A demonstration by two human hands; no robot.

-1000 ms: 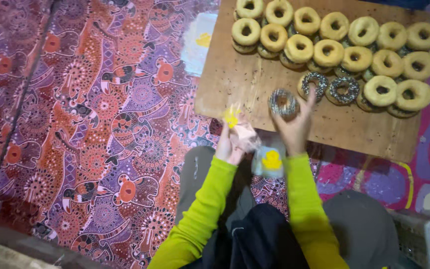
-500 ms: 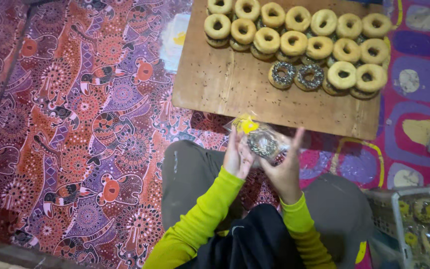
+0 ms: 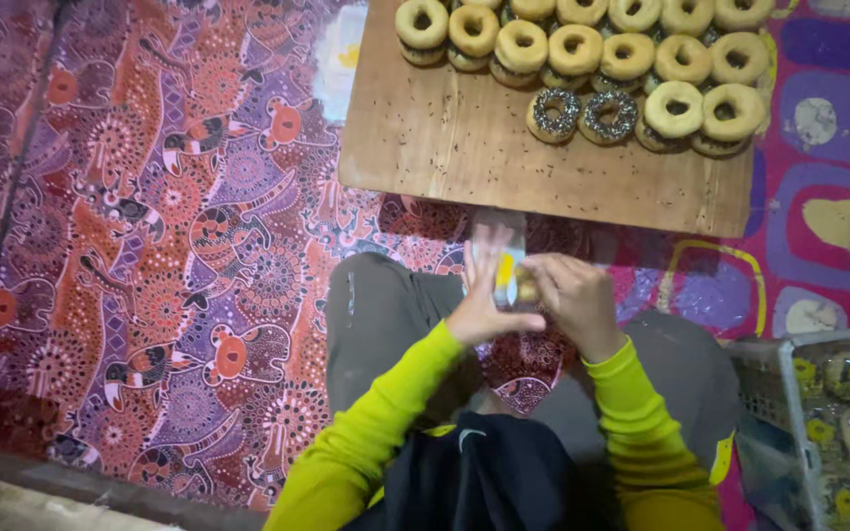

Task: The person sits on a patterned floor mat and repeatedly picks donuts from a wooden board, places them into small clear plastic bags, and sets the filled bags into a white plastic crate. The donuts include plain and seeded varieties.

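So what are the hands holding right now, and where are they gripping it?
Both hands hold a small clear packet with a yellow mark over the lap: left hand on its left side, right hand on its right side.

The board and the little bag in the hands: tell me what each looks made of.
Board: bare, matt wood by the look, tan with visible grain and dark specks. Bag: probably thin clear plastic film, glossy and see-through with a yellow patch; it is blurred between the left hand and right hand.
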